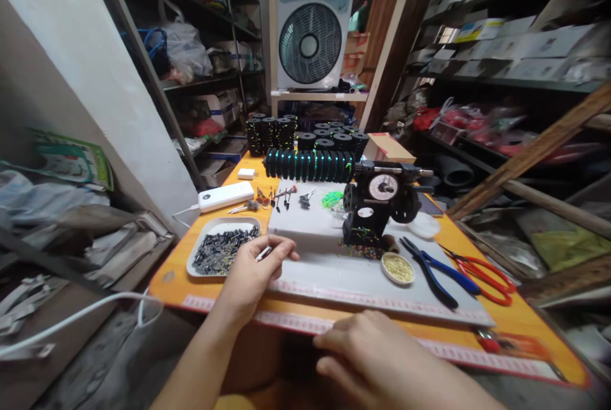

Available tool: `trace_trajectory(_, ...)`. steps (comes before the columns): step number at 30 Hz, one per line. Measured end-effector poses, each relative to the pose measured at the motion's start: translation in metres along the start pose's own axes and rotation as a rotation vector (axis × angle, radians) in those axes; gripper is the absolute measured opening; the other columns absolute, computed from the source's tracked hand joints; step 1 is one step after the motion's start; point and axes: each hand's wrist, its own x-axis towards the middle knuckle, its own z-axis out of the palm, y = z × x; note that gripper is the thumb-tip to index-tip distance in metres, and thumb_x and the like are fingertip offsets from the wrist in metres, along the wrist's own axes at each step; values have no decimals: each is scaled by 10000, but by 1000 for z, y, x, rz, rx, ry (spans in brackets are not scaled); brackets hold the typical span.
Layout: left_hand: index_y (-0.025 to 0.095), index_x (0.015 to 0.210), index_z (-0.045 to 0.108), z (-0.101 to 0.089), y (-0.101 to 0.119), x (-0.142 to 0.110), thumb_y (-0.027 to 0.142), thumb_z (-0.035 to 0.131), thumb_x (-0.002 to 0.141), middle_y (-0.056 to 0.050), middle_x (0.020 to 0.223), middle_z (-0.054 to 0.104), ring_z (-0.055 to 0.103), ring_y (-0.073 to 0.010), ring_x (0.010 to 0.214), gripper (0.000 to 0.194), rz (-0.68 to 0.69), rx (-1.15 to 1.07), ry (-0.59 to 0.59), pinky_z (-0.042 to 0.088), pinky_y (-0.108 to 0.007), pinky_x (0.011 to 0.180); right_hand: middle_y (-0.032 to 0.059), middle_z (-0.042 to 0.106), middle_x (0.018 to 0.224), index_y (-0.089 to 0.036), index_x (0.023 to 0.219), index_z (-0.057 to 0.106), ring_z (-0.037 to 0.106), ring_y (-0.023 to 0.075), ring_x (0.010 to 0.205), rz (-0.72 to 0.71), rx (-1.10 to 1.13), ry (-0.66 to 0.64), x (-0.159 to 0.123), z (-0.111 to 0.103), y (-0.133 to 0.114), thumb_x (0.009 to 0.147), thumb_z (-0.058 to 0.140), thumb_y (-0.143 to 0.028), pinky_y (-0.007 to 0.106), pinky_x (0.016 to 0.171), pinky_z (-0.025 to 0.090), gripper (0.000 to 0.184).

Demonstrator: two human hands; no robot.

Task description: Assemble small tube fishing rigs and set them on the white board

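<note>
Slender white piece with a dark end (264, 253), held between the thumb and fingers of the left hand (252, 273); the grip was closed on it, beside the front right corner of a white tray (189, 262). Whether hand and tray touched could not be told. Small black cylindrical parts (214, 249) lay heaped in the tray. The right hand (375, 356), blurred, was loosely curled at the front edge of the counter (172, 260); whether its grip held anything could not be told.

A pale board (315, 270) lay on the counter, with a red-and-white measuring strip (296, 321) along the counter's front edge. On the board stood a black dial-faced machine (367, 206), a ribbed black cylinder (310, 165) projecting from it toward the left. Nearby lay bright green pieces (331, 198), a round dish (399, 282) of gold-coloured bits, and pliers (424, 258) with blue and black handles; orange-red scissors (470, 263) lay just right of the pliers. Black spools (329, 136) stood at the rear, below a box fan (310, 37) on a shelf.
</note>
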Motion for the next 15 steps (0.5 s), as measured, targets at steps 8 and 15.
trace_trajectory(8, 104, 773, 691, -40, -14, -55, 367, 744, 856, -39, 695, 691, 312, -13, 445, 281, -166, -20, 32, 172, -217, 474, 91, 729, 916, -135, 1203, 663, 663, 191, 799, -317, -39, 486, 41, -47, 5, 1019, 475, -167, 274, 680, 501, 266)
trace_trajectory(15, 113, 760, 692, -51, -18, -75, 406, 798, 783, -64, 661, 711, 266, 9, 398, 312, -271, -113, 125, 145, -215, 463, 109, 727, 1085, -140, 1138, 690, 600, 251, 1156, -747, -267, 371, 113, -24, 13, 980, 580, -173, 431, 1032, 486, 195)
